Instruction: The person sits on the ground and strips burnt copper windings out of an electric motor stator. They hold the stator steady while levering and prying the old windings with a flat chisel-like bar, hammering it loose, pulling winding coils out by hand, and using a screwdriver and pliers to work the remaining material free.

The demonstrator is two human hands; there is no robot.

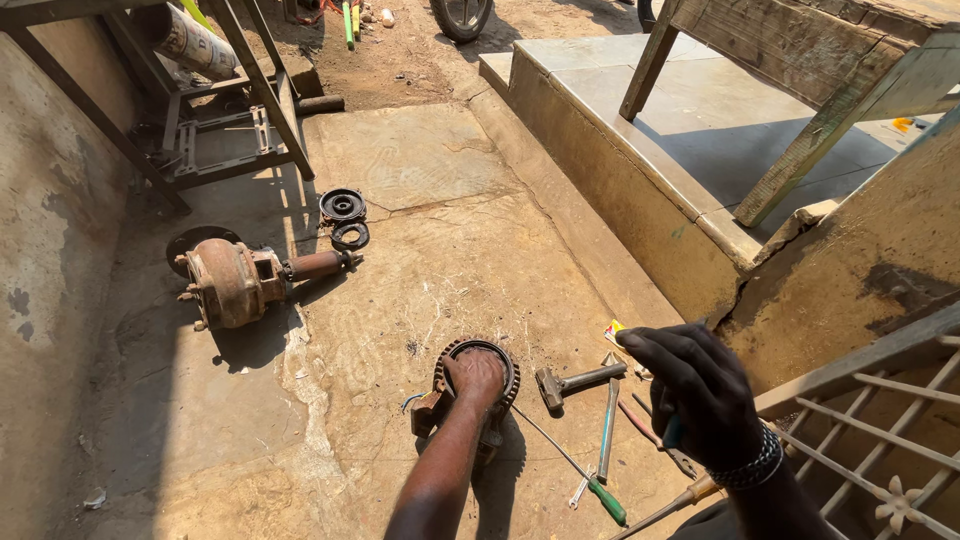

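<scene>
The right hand (700, 400) is up in the air with a clenched grip on a thin blue tool (672, 432). The left hand (478, 375) lies flat and released on top of a motor shell (470, 395). The shell is round, dark and rusty, with ribs around its rim. It sits on the floor (400, 200). A hammer (575, 383) and screwdrivers (600, 495) lie just beside it. Farther off lies a rusty pump (235, 283).

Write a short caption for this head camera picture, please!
Left hand rests on a round finned motor housing on the concrete floor, right hand raised above scattered tools.
</scene>
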